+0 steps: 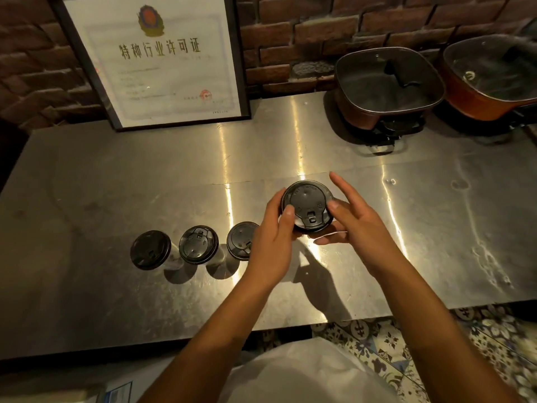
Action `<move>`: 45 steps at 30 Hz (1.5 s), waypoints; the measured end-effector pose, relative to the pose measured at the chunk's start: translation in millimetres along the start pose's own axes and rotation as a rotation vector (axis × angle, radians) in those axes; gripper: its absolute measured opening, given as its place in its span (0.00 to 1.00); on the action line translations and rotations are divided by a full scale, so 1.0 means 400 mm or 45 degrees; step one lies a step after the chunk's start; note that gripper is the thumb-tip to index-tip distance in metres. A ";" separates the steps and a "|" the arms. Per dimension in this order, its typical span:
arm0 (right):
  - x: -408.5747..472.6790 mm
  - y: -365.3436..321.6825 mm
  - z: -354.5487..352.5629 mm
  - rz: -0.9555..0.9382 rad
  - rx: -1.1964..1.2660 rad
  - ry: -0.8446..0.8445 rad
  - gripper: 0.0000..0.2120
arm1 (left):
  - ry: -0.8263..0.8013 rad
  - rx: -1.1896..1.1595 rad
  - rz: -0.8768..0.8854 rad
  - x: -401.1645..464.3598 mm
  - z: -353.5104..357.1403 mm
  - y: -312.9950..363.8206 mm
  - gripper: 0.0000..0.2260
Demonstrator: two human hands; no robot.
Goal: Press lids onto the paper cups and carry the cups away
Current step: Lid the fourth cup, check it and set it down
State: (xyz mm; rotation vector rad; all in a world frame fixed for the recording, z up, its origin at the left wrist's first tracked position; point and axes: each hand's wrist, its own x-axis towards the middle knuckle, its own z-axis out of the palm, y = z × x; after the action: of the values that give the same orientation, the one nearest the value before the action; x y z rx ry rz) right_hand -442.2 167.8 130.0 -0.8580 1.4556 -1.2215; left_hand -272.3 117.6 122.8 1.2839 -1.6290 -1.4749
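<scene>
A paper cup topped by a black lid (307, 205) stands at the middle of the steel counter (116, 175). My left hand (273, 234) grips the cup's left side, thumb resting on the lid's edge. My right hand (348, 219) touches the lid's right rim with its thumb; its fingers stretch out straight past the cup. To the left stand three more lidded cups in a row: one (150, 250), a second (198, 244), and a third (241, 241) partly hidden by my left hand.
A framed certificate (154, 59) leans on the brick wall at the back left. Two lidded electric pots (389, 82) (491, 77) sit at the back right. The counter's front edge runs just before my body, with patterned floor tiles (436, 344) below right.
</scene>
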 end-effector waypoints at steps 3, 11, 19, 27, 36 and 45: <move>0.016 0.043 -0.004 0.041 -0.060 0.008 0.20 | 0.040 0.073 -0.026 0.006 0.019 -0.020 0.19; 0.047 0.160 0.007 0.196 -0.157 0.114 0.19 | -0.034 0.167 -0.226 0.024 0.052 -0.105 0.23; 0.062 0.208 0.017 0.227 -0.258 0.110 0.19 | -0.019 0.190 -0.335 0.032 0.072 -0.153 0.23; 0.055 0.240 0.023 0.355 -0.234 0.132 0.20 | -0.043 0.217 -0.338 0.028 0.079 -0.188 0.24; 0.074 0.257 0.033 0.349 -0.351 0.155 0.21 | 0.050 0.113 -0.333 0.028 0.074 -0.204 0.22; 0.086 0.271 0.030 0.417 -0.477 0.261 0.30 | 0.048 0.176 -0.276 0.043 0.066 -0.217 0.21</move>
State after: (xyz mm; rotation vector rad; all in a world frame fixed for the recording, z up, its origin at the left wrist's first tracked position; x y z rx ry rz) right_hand -429.9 157.9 16.9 -0.7128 1.9451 -0.8214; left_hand -279.3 118.9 30.7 1.5985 -1.6325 -1.4729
